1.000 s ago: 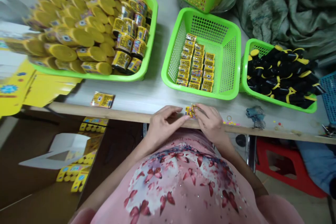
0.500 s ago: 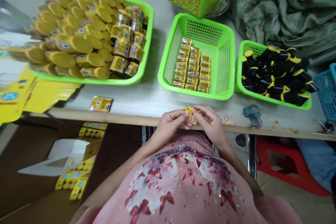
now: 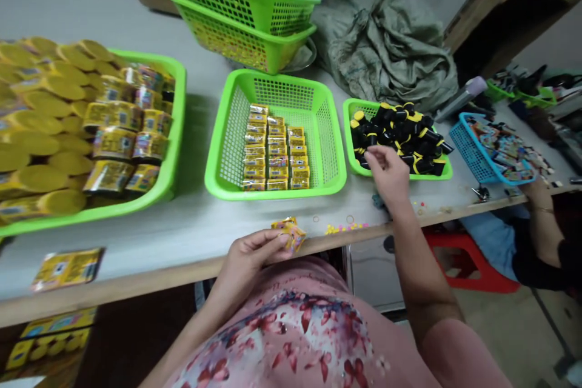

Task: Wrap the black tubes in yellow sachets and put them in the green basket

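My left hand (image 3: 257, 251) pinches a small yellow printed sleeve (image 3: 293, 236) of shiny film above the table's front edge. My right hand (image 3: 390, 177) reaches over the near rim of a green basket (image 3: 348, 133) full of small black pieces with yellow ends (image 3: 400, 133). Its fingers are curled together against the nearest pieces; what lies between them is hidden. Between the two hands stands a larger green basket (image 3: 276, 195) with rows of yellow-wrapped pieces (image 3: 277, 157). A flat yellow wrapper (image 3: 68, 270) lies at the left front.
A big green basket (image 3: 179, 109) at left is heaped with yellow-capped items (image 3: 54, 127). Stacked green baskets (image 3: 273, 12) and a grey-green sack (image 3: 377, 42) stand behind. Loose rubber bands and small bits (image 3: 345, 228) lie near the edge. At right, another person's arm (image 3: 543, 212) is beside a blue basket (image 3: 477, 151).
My right hand has left the yellow sleeve and moved right to the basket of black pieces. My left hand keeps the sleeve. The view has turned to the right.
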{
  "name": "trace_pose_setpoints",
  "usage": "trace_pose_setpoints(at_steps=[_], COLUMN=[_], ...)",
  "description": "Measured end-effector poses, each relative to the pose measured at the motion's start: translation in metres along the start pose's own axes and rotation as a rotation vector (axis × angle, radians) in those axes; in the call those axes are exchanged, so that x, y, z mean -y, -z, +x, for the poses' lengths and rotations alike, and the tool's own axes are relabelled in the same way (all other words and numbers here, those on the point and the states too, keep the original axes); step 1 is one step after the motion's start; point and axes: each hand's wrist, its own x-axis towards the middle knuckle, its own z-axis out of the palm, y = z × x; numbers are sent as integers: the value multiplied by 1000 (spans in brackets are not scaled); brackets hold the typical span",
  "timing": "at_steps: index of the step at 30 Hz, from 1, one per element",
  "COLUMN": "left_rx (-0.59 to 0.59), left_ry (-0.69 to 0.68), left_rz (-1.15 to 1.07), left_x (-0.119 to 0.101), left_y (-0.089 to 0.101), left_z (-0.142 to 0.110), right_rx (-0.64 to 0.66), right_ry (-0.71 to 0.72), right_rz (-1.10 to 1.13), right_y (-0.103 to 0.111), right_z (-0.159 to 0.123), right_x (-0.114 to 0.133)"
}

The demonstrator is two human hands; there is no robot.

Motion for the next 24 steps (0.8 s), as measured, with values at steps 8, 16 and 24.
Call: trace_pose_setpoints(at_steps=[8, 16, 24], left_rx=[-13, -10, 67], left_ry=[-53, -18, -135], left_rz=[-1, -117, 21], left_x=[-3, -1, 4], left_y=[4, 5, 9], left_z=[-5, -2, -3], right_rx=[158, 41, 295], right_ry=[-230, -227, -101], right_rz=[-398, -238, 487], right_y=[-30, -40, 7], right_z=[115, 120, 42], right_x=[-37, -39, -1])
